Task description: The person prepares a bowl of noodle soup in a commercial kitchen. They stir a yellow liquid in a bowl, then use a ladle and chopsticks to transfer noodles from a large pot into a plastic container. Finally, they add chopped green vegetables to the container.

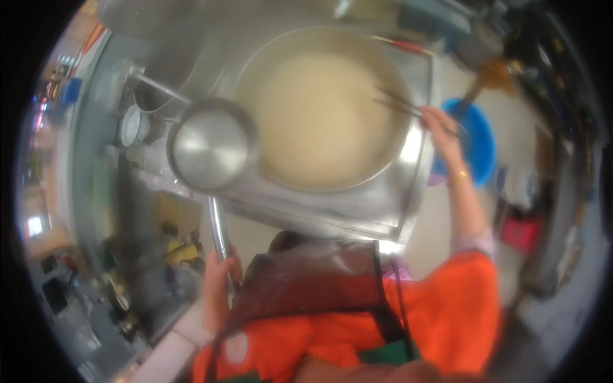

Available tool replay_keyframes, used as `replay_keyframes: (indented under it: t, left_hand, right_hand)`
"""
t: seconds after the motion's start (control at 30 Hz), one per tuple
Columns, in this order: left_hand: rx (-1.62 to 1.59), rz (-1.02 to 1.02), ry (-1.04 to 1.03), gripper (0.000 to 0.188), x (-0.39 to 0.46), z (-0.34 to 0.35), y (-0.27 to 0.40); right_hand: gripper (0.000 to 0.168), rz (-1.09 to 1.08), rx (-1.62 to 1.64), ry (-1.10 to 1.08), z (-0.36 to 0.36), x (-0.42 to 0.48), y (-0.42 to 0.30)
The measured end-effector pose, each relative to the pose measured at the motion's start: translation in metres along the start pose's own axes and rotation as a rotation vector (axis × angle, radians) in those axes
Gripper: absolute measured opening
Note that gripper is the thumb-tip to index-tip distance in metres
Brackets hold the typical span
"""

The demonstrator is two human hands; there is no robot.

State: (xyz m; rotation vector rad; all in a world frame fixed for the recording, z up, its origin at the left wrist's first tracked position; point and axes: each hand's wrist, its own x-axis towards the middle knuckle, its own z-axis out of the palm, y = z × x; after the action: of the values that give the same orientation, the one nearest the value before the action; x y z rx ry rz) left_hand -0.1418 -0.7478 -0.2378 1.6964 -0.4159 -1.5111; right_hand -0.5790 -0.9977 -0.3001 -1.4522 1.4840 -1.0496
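Note:
A large round metal pot (pixel 325 110) with pale, cloudy liquid stands on a stainless steel worktop before me. My left hand (pixel 222 275) grips the tubular metal handle of a round, shallow steel pan or large ladle (pixel 210 146). Its bowl looks empty and hangs at the left rim of the pot. My right hand (pixel 440 127), at the right rim, holds long thin tongs or chopsticks (pixel 400 103); which of the two is unclear. Their tips are apart, over the right part of the liquid. The picture is blurred.
Behind the pot's right side lies a red-handled tool (pixel 407 46). A blue basin (pixel 479 141) stands beyond my right wrist, below the worktop's edge (pixel 421 167). Bowls (pixel 131 125) and another metal pot (pixel 155 95) are at the left. A red container (pixel 521 233) is farther right.

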Motion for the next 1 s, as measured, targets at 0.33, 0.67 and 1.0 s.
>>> replay_keyframes:
  t: [0.33,0.67,1.0]
  left_hand:
    - [0.012,-0.093,0.323,0.02,-0.055,0.018,-0.028]
    - [-0.371,-0.137,0.308,0.029,-0.043,0.019,-0.065]
    - [-0.35,-0.258,0.379,0.028,-0.037,0.014,-0.071]
  right_hand:
    - [0.025,-0.215,-0.427,-0.026,0.169,0.141,0.118]
    - [0.023,-0.021,-0.066,-0.541,0.277,0.157,0.117]
    - [0.034,-0.37,-0.7,-0.657,0.315,0.204,0.202]
